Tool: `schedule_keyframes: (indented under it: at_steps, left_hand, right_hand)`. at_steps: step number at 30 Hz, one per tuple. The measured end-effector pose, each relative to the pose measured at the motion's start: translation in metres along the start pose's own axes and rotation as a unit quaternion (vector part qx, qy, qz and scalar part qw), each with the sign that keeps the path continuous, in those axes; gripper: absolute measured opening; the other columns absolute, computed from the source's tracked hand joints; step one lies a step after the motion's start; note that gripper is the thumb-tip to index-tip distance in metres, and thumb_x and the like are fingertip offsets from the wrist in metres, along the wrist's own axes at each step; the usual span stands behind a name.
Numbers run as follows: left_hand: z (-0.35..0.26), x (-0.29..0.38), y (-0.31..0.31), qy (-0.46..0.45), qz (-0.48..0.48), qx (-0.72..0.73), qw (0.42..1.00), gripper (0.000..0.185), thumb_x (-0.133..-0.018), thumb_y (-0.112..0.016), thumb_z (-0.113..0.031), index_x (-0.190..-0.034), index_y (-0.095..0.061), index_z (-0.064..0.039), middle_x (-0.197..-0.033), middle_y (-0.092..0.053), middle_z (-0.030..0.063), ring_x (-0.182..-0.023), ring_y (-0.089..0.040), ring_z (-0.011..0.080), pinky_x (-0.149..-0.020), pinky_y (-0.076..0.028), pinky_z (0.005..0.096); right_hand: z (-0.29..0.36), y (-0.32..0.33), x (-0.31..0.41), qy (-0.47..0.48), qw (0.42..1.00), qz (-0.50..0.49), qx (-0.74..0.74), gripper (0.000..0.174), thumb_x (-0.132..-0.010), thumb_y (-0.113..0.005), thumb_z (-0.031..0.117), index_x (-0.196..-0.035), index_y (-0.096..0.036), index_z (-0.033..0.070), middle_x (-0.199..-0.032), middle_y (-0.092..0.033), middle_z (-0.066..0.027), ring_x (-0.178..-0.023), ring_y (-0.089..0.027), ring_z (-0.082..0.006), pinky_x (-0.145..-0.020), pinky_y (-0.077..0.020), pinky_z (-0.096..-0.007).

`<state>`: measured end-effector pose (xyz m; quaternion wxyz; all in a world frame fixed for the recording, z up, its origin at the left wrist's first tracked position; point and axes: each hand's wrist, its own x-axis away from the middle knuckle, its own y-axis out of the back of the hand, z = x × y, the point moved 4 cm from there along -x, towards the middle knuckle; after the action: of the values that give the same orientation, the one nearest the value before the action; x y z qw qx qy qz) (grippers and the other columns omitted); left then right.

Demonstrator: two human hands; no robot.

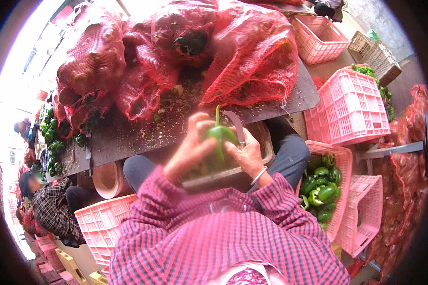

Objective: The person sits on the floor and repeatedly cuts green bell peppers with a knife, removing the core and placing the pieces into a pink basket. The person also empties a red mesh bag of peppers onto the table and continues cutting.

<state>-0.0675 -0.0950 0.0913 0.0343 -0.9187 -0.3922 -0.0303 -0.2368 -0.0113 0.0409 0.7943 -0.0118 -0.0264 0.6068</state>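
A green bell pepper [221,137] with a long upright stem is between my two hands, in front of the table's near edge. My left hand [194,144] grips it from the left side, blurred by motion. In my right hand [249,151] is a small curved knife [237,123], its blade standing up beside the pepper; the handle is hidden in the palm. My right thumb reaches to the pepper's right side. Below both hands, between my knees, a shallow container [269,156] shows its pale rim, and its contents are mostly hidden.
Red mesh sacks [253,53] cover much of the dark table [117,146], which is strewn with seeds. Cored green peppers [321,188] fill a pink crate [346,160] at my right. Another pink crate [100,221] stands at left, near a seated person [57,206]. A knife [88,153] lies on the table.
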Motion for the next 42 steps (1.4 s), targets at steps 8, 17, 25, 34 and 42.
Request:
schedule_keyframes:
  at_steps: [8,17,25,34,42]
  left_hand:
    - [0.013,0.017,-0.013,0.051,0.0,-0.027,0.998,0.07,-0.088,-0.076,-0.013,-0.148,-0.039,-0.005,-0.137,-0.052,0.0115,-0.13,-0.052,0.0197,-0.114,-0.043,0.0365]
    - [0.006,0.02,-0.002,0.12,0.01,-0.17,0.978,0.066,-0.08,-0.076,-0.017,-0.14,-0.05,-0.005,-0.126,-0.057,0.0125,-0.115,-0.059,0.024,-0.101,-0.049,0.0378]
    - [0.053,0.009,0.027,0.201,0.088,0.266,0.939,0.047,-0.086,-0.07,-0.005,-0.132,-0.057,-0.007,-0.121,-0.071,0.0093,-0.108,-0.07,0.0173,-0.097,-0.058,0.0333]
    - [0.115,-0.007,0.002,0.058,-0.086,-0.065,0.992,0.05,-0.085,-0.08,-0.004,-0.128,-0.053,-0.009,-0.122,-0.062,0.0066,-0.112,-0.063,0.0188,-0.096,-0.051,0.034]
    - [0.071,-0.011,-0.026,-0.229,-0.043,-0.489,0.841,0.047,-0.081,-0.073,-0.007,-0.125,-0.055,-0.006,-0.105,-0.063,0.0183,-0.099,-0.065,0.0406,-0.084,-0.056,0.0478]
  right_hand:
    - [-0.029,0.003,-0.004,-0.019,0.998,0.041,-0.049,0.056,-0.09,-0.083,0.026,-0.138,-0.065,0.004,-0.116,-0.075,-0.0072,-0.108,-0.069,-0.0131,-0.097,-0.0555,-0.0325]
    - [-0.02,-0.01,-0.019,-0.003,0.98,0.14,0.145,0.063,-0.081,-0.082,0.019,-0.142,-0.067,0.017,-0.102,-0.076,-0.0034,-0.089,-0.073,-0.0137,-0.082,-0.0601,-0.0324]
    - [-0.063,0.014,-0.022,-0.238,0.948,0.118,-0.174,0.025,-0.095,-0.076,0.016,-0.118,-0.07,0.01,-0.089,-0.071,0.0021,-0.049,-0.051,-0.0027,-0.043,-0.0387,-0.0188]
    - [-0.066,0.0,-0.004,-0.218,0.954,0.052,-0.2,0.055,-0.088,-0.088,0.014,-0.134,-0.058,0.008,-0.115,-0.069,-0.0022,-0.093,-0.065,-0.0097,-0.082,-0.0566,-0.0271]
    - [-0.056,-0.007,0.019,-0.201,0.954,-0.061,-0.215,0.056,-0.085,-0.09,0.016,-0.129,-0.057,0.008,-0.111,-0.064,-0.0008,-0.098,-0.062,-0.0106,-0.085,-0.0543,-0.0297]
